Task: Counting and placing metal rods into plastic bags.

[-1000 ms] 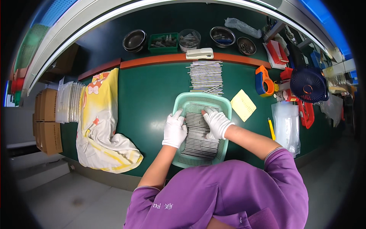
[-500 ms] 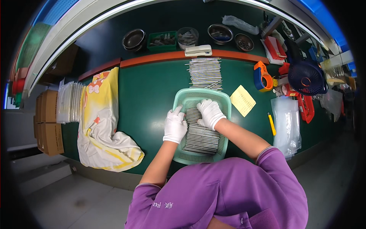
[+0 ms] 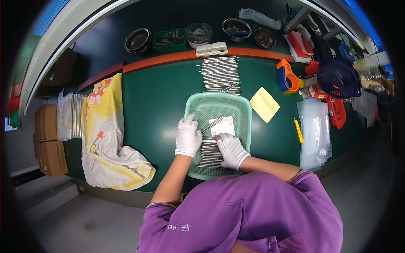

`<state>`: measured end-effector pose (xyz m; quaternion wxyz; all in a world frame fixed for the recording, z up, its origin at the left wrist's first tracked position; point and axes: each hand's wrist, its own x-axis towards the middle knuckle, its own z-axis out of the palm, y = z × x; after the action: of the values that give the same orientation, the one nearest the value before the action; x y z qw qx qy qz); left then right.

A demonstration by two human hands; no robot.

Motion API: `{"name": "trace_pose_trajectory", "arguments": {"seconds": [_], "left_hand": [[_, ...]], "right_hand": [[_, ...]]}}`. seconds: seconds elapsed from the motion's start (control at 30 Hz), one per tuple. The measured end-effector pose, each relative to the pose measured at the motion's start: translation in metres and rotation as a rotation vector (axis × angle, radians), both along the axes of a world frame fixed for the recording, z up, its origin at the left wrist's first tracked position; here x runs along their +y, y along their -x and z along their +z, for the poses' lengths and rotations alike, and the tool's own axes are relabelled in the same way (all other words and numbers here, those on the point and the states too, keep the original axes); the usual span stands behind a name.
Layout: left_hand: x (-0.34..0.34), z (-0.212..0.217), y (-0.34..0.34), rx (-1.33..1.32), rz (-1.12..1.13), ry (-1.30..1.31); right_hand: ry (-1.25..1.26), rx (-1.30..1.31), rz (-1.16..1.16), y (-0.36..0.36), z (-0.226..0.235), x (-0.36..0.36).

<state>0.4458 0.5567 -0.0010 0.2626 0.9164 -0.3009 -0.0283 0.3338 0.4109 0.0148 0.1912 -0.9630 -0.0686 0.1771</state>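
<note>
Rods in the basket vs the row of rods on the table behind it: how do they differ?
The rods in the basket lie inside a green mesh basket, partly under the right hand; the row of rods on the table lies bare, untouched. The basket holds a few askew; the row lies parallel. Both are thin and metallic.

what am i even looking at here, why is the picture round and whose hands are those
There is no machine here: a person in a purple top wears a camera on the head, and it looks down at their own hands. Its very wide lens bends straight edges, so the picture looks round.

Both hands wear white gloves. The left hand rests on the left rim of a pale green plastic basket. The right hand lies inside it on a layer of thin metal rods, next to a white paper slip. Whether either hand grips a rod, I cannot tell.

The basket sits on a dark green table. Beyond it lies a neat stack of rods; to the left a yellow and white cloth; to the right a yellow note, a yellow pen and clear plastic bags.
</note>
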Motion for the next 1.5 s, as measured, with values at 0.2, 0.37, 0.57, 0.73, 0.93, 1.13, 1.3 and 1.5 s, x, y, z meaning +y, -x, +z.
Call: {"name": "trace_pose_trajectory", "arguments": {"seconds": [0.2, 0.37, 0.57, 0.73, 0.93, 1.13, 1.3, 1.5], "left_hand": [[-0.006, 0.014, 0.003, -0.037, -0.020, -0.053], [-0.025, 0.006, 0.007, -0.304, -0.373, -0.096], [-0.055, -0.017, -0.002, 0.085, -0.186, -0.422], [-0.054, -0.025, -0.009, 0.108, -0.180, -0.504], [-0.037, 0.009, -0.011, 0.197, 0.023, -0.175], [0.010, 0.001, -0.007, 0.491, 0.354, 0.482], [0.021, -0.033, -0.001, 0.267, 0.329, 0.534], [0.007, 0.001, 0.004, 0.154, 0.208, 0.328]], "right_hand": [[0.128, 0.089, -0.003, -0.008, 0.001, 0.007], [0.136, 0.059, -0.027, -0.008, -0.002, 0.007], [0.131, -0.066, -0.127, -0.014, -0.018, 0.008], [0.145, -0.141, -0.141, -0.017, -0.026, 0.011], [-0.118, 0.005, -0.156, -0.036, -0.013, -0.020], [-0.236, 0.117, -0.236, -0.042, 0.013, -0.033], [-0.931, 0.428, -0.507, -0.062, 0.023, -0.059], [-0.600, 0.119, -0.529, -0.137, 0.065, -0.111]]}}
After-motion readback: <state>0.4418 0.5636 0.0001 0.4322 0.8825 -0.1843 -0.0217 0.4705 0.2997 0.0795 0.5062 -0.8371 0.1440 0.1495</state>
